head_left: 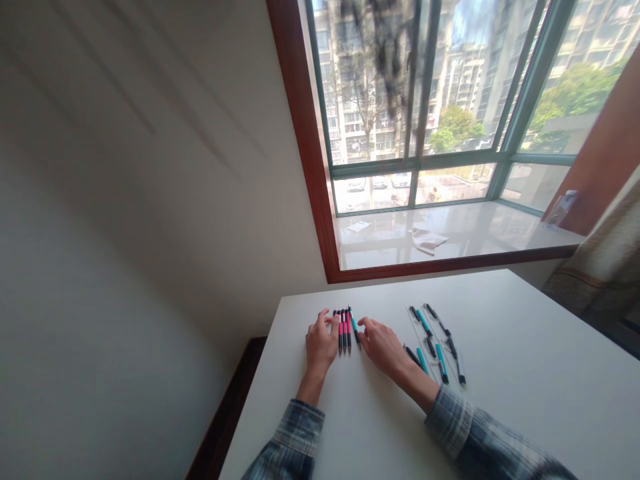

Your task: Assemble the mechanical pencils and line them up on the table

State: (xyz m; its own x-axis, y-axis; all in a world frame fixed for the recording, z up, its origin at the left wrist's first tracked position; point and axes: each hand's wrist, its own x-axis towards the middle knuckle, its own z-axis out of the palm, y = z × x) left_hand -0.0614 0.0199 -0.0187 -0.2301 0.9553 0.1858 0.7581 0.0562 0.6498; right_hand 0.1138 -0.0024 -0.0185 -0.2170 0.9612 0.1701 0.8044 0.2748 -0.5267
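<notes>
Several pink-and-black pens [345, 332] lie side by side in a row on the white table. Just right of them is a teal-and-black pen [355, 325], tilted slightly against the row. My left hand [321, 345] rests at the row's left side, fingers apart and bent, fingertips at the leftmost pen. Beside the teal pen is my right hand [383, 345], its fingers loosely bent and apart, the fingertips close to the pen's lower half; whether they touch it I cannot tell. Nothing shows gripped in either hand.
Right of my right hand lie pen parts: teal barrels [425, 323], black grip pieces [431, 346], thin refills and clear barrels [461, 368]. Behind the white table [360, 427] is a window sill [385, 250] with a crumpled white cloth [427, 241] and a clear bottle [561, 209]. A wall stands left.
</notes>
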